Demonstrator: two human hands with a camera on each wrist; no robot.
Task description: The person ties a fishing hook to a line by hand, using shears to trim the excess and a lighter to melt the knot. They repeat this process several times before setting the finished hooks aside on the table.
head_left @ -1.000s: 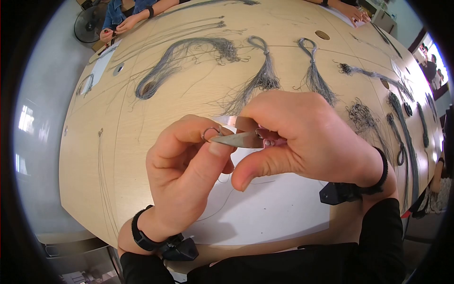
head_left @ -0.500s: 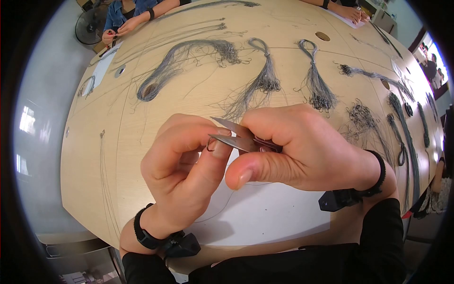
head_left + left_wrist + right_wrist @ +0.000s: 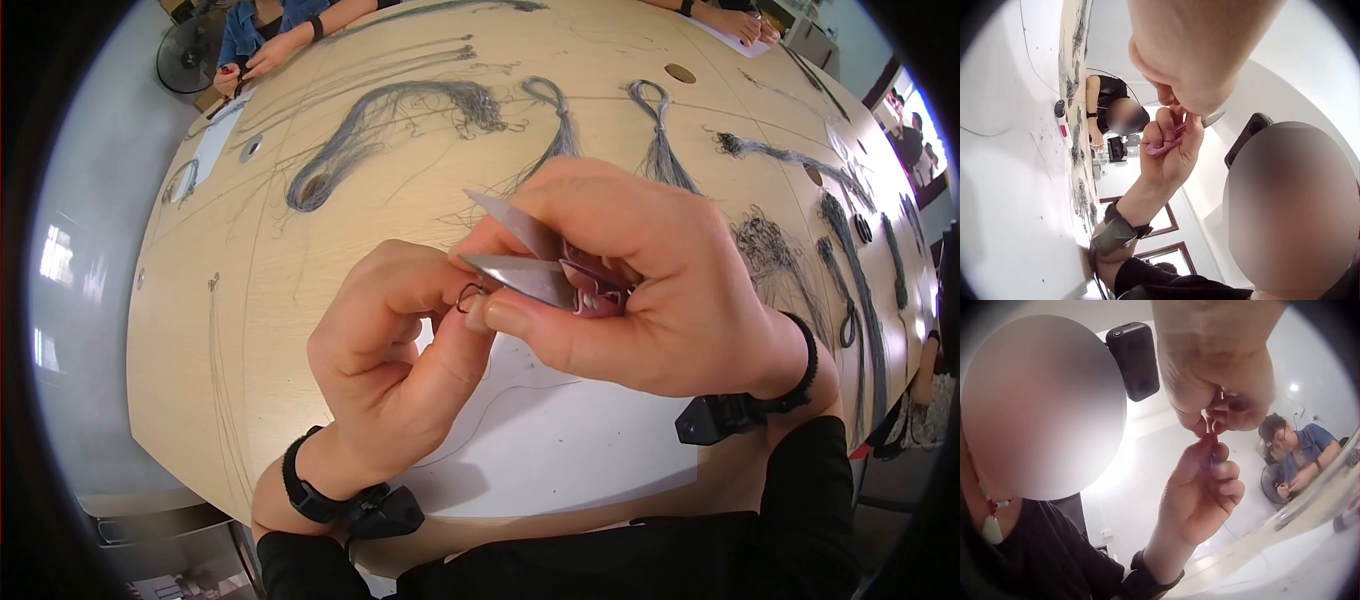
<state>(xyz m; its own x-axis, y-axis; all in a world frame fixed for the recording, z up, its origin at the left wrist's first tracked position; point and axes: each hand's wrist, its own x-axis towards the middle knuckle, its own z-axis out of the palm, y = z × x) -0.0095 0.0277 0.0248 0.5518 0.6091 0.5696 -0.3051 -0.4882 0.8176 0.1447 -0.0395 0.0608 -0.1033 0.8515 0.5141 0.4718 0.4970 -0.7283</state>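
My left hand [image 3: 395,345] pinches a small dark fishing hook [image 3: 463,296] between thumb and forefinger; its bend sticks out past the fingertips. A thin line [image 3: 478,418] trails below it over the paper. In my right hand [image 3: 650,290] I hold small pink-handled scissors [image 3: 525,278], blades spread and pointing left, just above the hook. The right thumb tip meets the left fingertips. The left wrist view shows the pink handle [image 3: 1163,149] lying within the curled right fingers. In the right wrist view both hands' fingertips come together and hide the hook.
White paper [image 3: 600,450] lies on the wooden table under my hands. Bundles of hooked lines spread beyond, including a long bundle [image 3: 375,115] and a looped bundle [image 3: 660,130]. Black-handled scissors [image 3: 862,230] lie at right. Another person's hands [image 3: 250,65] work at the far left.
The right hand has risen and shifted, taking the scissor blades up and right, off the hook. Its thumb now reaches the left fingertips. The left hand keeps pinching the hook.
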